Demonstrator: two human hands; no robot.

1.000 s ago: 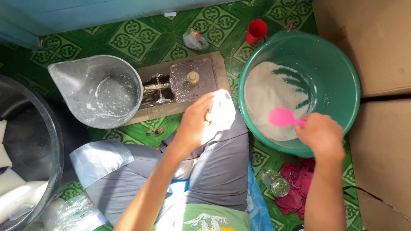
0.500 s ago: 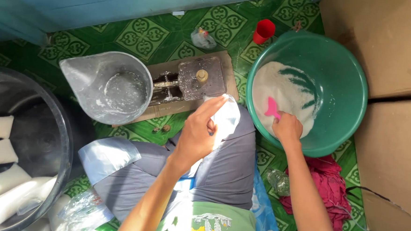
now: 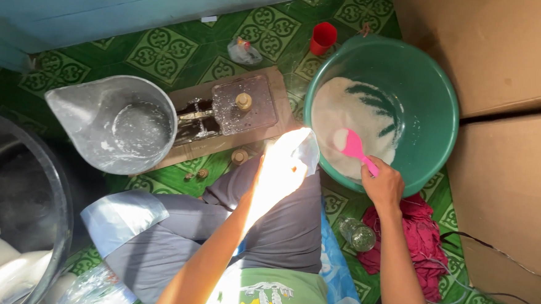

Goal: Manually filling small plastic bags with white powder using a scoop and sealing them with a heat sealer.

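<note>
Over the green basin (image 3: 436,105), right hand (image 3: 383,187) grips pink scoop (image 3: 352,146).

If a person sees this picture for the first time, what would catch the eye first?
Probably the big green basin at upper right, half full of white grains, where the right hand holds a pink scoop. Next, the sunlit left hand holding a clear plastic bag beside the basin's rim.

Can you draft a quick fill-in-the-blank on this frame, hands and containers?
1. The right hand holds a ____ scoop.
2. The scoop is over the white grains in the ____ basin.
3. The left hand holds a clear plastic ____.
4. The small cup beyond the basin is ____.

Missing words: pink; green; bag; red
</note>
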